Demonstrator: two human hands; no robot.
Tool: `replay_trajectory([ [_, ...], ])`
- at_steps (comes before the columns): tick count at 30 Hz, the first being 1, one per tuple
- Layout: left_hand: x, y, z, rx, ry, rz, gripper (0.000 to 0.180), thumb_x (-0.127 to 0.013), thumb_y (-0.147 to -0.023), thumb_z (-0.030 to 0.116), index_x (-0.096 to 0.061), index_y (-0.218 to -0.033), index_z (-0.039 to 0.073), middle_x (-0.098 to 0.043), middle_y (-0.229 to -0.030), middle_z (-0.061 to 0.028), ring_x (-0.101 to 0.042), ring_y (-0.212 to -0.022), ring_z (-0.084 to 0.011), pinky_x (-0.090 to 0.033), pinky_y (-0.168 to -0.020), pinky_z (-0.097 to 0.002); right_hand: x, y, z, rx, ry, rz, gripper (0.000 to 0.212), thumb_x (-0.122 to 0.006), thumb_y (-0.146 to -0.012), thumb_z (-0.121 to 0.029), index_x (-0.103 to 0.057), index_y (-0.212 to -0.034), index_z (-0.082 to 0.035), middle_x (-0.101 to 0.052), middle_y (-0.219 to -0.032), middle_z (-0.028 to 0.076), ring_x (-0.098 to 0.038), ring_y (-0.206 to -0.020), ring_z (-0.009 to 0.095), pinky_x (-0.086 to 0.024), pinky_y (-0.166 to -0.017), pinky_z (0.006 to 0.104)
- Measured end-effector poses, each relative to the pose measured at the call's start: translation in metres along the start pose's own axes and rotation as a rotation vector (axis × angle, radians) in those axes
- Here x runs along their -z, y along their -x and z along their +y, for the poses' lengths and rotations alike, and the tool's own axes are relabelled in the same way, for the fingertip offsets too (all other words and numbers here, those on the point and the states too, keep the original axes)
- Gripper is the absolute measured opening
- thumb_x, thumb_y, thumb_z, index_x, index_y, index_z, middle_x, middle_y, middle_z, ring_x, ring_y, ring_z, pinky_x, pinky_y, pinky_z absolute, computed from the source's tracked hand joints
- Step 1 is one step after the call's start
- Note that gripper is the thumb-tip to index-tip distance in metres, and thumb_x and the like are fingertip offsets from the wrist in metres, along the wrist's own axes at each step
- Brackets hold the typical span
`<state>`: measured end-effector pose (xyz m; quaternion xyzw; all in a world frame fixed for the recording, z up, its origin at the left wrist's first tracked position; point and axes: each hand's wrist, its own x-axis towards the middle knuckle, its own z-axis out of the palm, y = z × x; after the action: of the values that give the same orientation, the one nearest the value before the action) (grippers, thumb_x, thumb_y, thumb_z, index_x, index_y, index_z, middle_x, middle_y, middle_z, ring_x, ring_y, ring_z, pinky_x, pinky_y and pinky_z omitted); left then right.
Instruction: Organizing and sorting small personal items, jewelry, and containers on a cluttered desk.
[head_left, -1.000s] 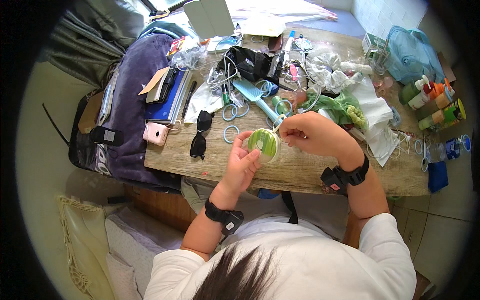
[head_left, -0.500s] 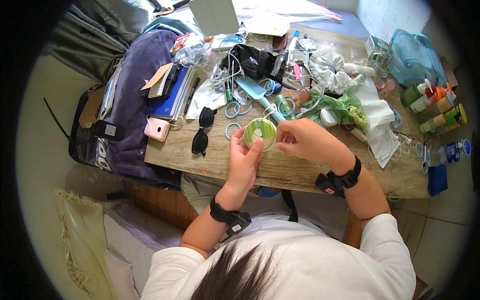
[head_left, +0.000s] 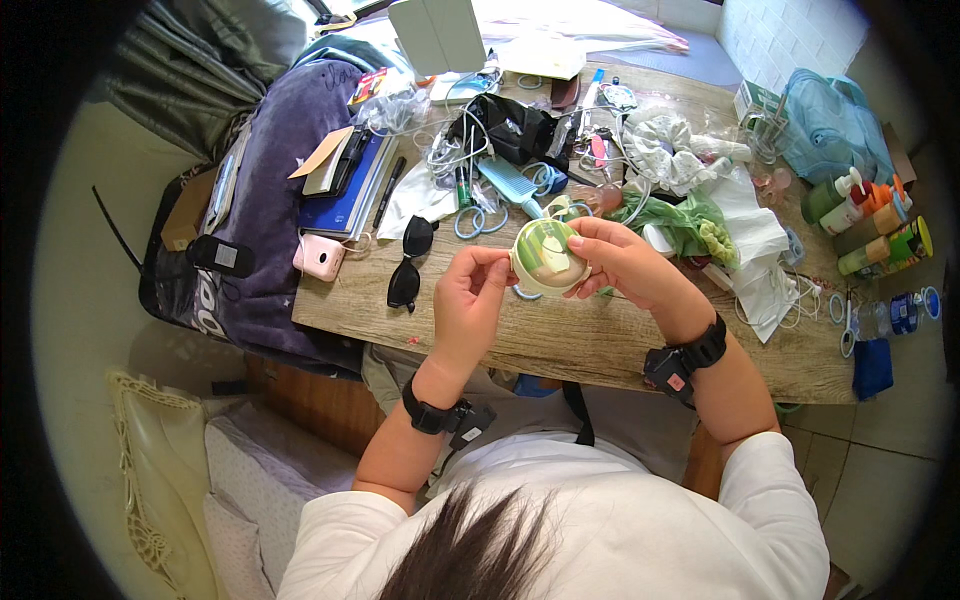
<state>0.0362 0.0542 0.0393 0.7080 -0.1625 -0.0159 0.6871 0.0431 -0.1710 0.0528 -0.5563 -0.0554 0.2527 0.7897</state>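
Holding a round green-striped item [head_left: 546, 250] up over the front edge of the worktop [head_left: 600, 345], roughly midway along it, the person now works with both hands at its sides. Half a second ago the left hand [head_left: 467, 305] cupped it from below with the thumb across its face; now that thumb and the forefinger pinch the left rim, pressed close together. The right hand [head_left: 632, 268], whose fingers were bunched at the right rim, has opened out to grip the right side, thumb lying on the striped face and the other fingers bent beneath, partly hidden. The item itself has shifted a little to the right and covers more of the handle of the blue comb [head_left: 508, 180]. Left of the hands, the black sunglasses [head_left: 404, 284] lie unmoved near the front edge, with the pink box [head_left: 319, 257] by the left edge and the blue notebook [head_left: 345, 208] behind it. Beyond the right hand sits the green plastic bag [head_left: 685, 222]; bottles [head_left: 865, 205] stand toward the right edge.
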Motion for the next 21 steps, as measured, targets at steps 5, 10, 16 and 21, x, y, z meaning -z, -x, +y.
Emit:
replay_trajectory([
  [5,-0.008,-0.004,0.001,0.011,0.072,0.007,0.022,-0.055,-0.096,0.016,-0.055,-0.109,-0.001,-0.062,-0.097,-0.0076,-0.062,-0.084,-0.0126,-0.053,-0.080,-0.0287,0.007,-0.006,0.005,0.042,-0.030,0.084,0.036,-0.056,-0.094,-0.032,-0.054,-0.115,-0.002,-0.063,-0.098,0.006,-0.066,-0.075,0.012,-0.055,-0.066,0.0212],
  [10,-0.013,-0.007,0.002,0.027,0.118,0.005,0.020,-0.059,-0.093,0.015,-0.060,-0.103,-0.002,-0.065,-0.092,-0.0060,-0.062,-0.082,-0.0105,-0.051,-0.076,-0.0241,0.009,-0.005,0.005,0.029,0.018,0.038,0.037,-0.059,-0.092,-0.033,-0.054,-0.113,-0.003,-0.063,-0.091,0.004,-0.064,-0.070,0.010,-0.054,-0.063,0.0197],
  [16,-0.004,-0.005,-0.004,0.005,-0.237,0.054,0.015,-0.061,-0.091,0.013,-0.061,-0.095,-0.001,-0.064,-0.089,-0.0090,-0.063,-0.078,-0.0128,-0.050,-0.069,-0.0255,0.009,-0.009,0.010,0.057,0.041,0.062,0.037,-0.059,-0.092,-0.034,-0.054,-0.111,-0.003,-0.062,-0.094,0.005,-0.064,-0.071,0.009,-0.053,-0.062,0.0195],
  [21,-0.009,-0.010,0.005,-0.221,-0.530,0.086,0.009,-0.062,-0.088,0.009,-0.058,-0.089,0.000,-0.058,-0.080,-0.0104,-0.061,-0.069,-0.0211,-0.049,-0.063,-0.0305,0.004,-0.007,0.009,0.098,0.045,0.089,0.038,-0.058,-0.093,-0.032,-0.052,-0.113,0.000,-0.061,-0.098,0.006,-0.064,-0.076,0.011,-0.054,-0.063,0.0213],
])
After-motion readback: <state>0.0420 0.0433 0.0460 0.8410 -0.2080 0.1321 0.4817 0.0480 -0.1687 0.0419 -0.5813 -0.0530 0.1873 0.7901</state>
